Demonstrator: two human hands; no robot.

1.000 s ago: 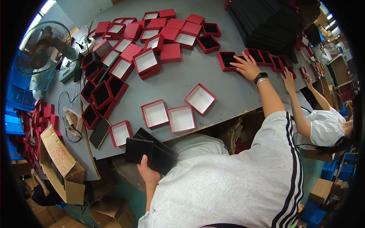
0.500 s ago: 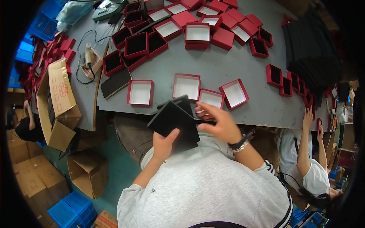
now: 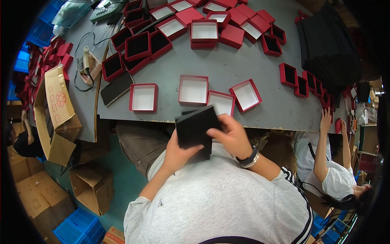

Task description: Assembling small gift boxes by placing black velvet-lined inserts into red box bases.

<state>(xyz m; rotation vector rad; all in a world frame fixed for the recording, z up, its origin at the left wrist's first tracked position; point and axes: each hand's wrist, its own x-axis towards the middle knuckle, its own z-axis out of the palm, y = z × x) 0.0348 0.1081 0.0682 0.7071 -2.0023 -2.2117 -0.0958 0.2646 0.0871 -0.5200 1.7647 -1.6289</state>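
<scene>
Currently black square pads (image 3: 197,128) are sitting as a small stack in both hands, held at chest level just below the near edge of the bench (image 3: 227,69). Left hand (image 3: 175,153) is clamping the stack from underneath, thumb on the lower edge; right hand (image 3: 230,134) is closing over the right corner w/ fingers curled on top. Pads are looking matte, thin, flat, prob. foam or card: judging light, slightly flexible, easy to dent at corners, so edge grip seems best, not the face. Nearest on bench: three open red boxes w/ white lining (image 3: 193,90), shallow, stiff-walled, square. Further back, more red boxes w/ black lining (image 3: 138,46), some closed lids. Brown cardboard carton (image 3: 55,114) is standing left of bench. Another person's arm (image 3: 323,142) is reaching up at right.
</scene>
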